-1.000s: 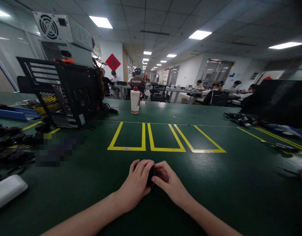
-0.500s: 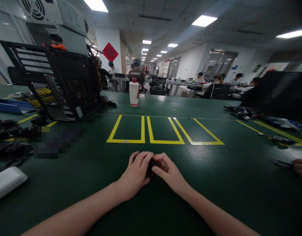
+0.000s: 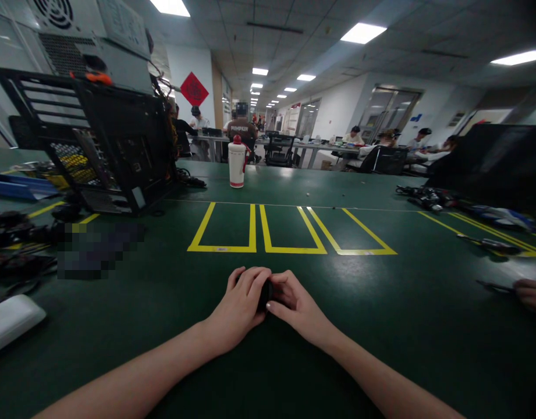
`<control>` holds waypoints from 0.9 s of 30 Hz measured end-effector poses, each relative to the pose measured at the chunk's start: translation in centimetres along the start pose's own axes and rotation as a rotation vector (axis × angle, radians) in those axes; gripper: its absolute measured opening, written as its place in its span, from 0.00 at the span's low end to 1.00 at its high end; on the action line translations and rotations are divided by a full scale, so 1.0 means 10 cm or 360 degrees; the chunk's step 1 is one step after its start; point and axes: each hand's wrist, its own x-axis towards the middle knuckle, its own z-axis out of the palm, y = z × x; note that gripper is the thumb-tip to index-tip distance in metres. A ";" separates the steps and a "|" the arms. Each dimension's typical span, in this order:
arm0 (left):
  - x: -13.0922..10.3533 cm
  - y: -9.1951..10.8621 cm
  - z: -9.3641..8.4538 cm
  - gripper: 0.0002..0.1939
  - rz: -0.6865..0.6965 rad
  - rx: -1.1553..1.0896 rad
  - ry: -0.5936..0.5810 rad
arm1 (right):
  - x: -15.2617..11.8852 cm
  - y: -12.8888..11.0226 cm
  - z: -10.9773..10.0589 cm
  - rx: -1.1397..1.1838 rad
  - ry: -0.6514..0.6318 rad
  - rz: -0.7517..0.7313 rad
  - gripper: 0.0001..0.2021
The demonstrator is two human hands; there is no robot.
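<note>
A small dark object point(image 3: 264, 295) sits between my hands near the table's front middle, mostly covered by fingers, so its kind cannot be made out. My left hand point(image 3: 241, 305) is wrapped over it from the left and above. From the right, my right hand point(image 3: 297, 304) holds its edge with bent fingers and thumb. Just beyond them, three yellow tape outlines point(image 3: 222, 249) are marked on the green table point(image 3: 368, 343).
An open black computer case point(image 3: 132, 145) with a metal unit on top stands at the left, near cables and a white object point(image 3: 14, 323). A white bottle point(image 3: 237, 166) stands farther back. Cables and tools lie right, beside another person's hand point(image 3: 532, 294).
The view has shifted slightly. Both hands keep their hold on the dark object, and my right thumb lies a little farther left. The other person's hand at the right has moved slightly.
</note>
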 end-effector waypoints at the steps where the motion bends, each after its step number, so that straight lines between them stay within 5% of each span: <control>1: 0.00 0.00 0.00 0.37 0.0001 0.0001 0.0000 | 0.00 0.01 0.00 0.0014 0.0019 0.0004 0.11; 12: 0.00 -0.01 0.00 0.37 0.0010 0.0008 0.0012 | 0.02 -0.04 -0.01 -0.0012 0.0074 0.0180 0.14; 27: 0.01 -0.01 0.03 0.37 0.0004 -0.0015 0.0046 | 0.00 0.02 0.03 0.0015 0.0136 0.0032 0.10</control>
